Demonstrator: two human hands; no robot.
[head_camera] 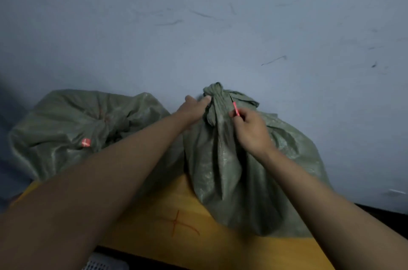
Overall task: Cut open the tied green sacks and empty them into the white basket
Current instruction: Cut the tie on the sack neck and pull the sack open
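I am pinching a small red-handled cutter (pixel 235 109) in my right hand (pixel 251 130), fingers curled round its handle, its thin blade pointing up into the bunched fabric just under the knot (pixel 217 91). My left hand (pixel 194 111) is reaching to the other side of that knot, thumb and fingers closing on the gathered neck to steady it. The knot is topping the nearer green sack (pixel 247 170), which is standing full and upright on the yellow table (pixel 154 221) against the wall (pixel 198 27). A second green sack (pixel 77 126) is slumping to its left, just beside it, with a small red tag (pixel 85 143) showing. A corner of the white basket (pixel 101 264) is peeking out below the table's near edge. My worry: the blade is working close to my left fingers, so a slip through the slick weave could nick them; and cutting too low could split the side, spilling the contents onto the table instead of into the basket.
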